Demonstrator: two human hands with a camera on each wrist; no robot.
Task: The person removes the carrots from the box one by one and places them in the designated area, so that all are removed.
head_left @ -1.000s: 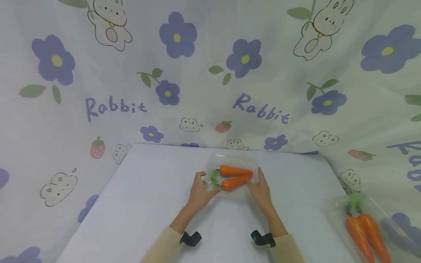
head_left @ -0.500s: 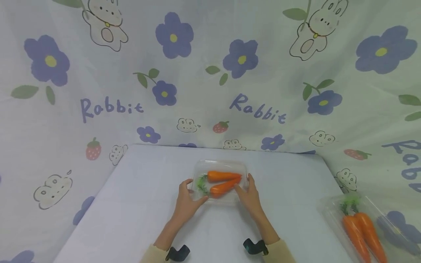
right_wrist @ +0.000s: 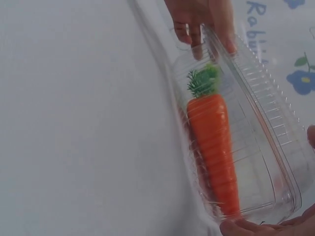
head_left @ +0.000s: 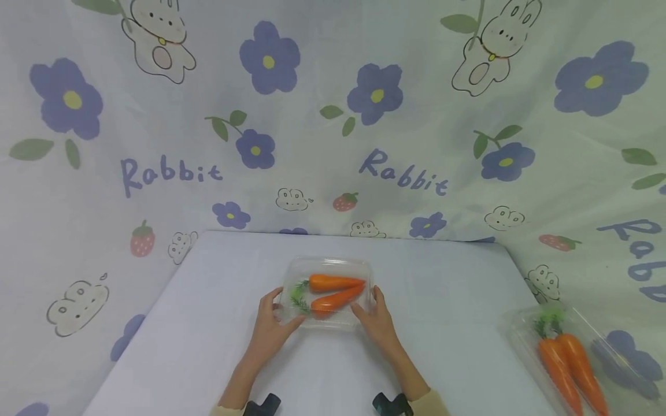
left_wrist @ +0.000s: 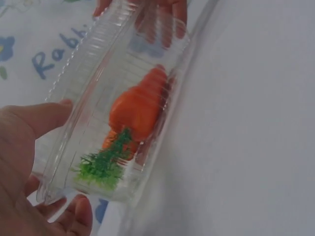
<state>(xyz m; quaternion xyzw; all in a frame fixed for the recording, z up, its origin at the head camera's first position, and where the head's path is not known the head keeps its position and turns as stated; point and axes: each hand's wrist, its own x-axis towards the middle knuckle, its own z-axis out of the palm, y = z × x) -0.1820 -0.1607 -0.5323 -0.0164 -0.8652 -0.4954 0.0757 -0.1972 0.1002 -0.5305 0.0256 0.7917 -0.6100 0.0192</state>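
Note:
A clear plastic clamshell box (head_left: 333,325) with two orange carrots (head_left: 335,282) inside lies between both hands over the white table. The carrots' green tops point left and their tips converge at the right. My left hand (head_left: 269,328) grips the box's left end. In the left wrist view its thumb (left_wrist: 51,117) presses the rim while the fingers curl below. At the opposite end my right hand (head_left: 378,323) holds the box, its fingertips (right_wrist: 236,227) low on the end wall in the right wrist view. The lid sits down over the carrots.
A second clear box (head_left: 525,323) with two carrots (head_left: 574,361) stands at the right edge of the white table (head_left: 208,358). Behind the table hangs a curtain (head_left: 312,115) printed with rabbits and flowers. Each wrist wears a small black camera (head_left: 262,404).
Both hands have carried the box leftward and nearer to the person, keeping their grip on its ends. The head view has turned slightly, shifting the background left.

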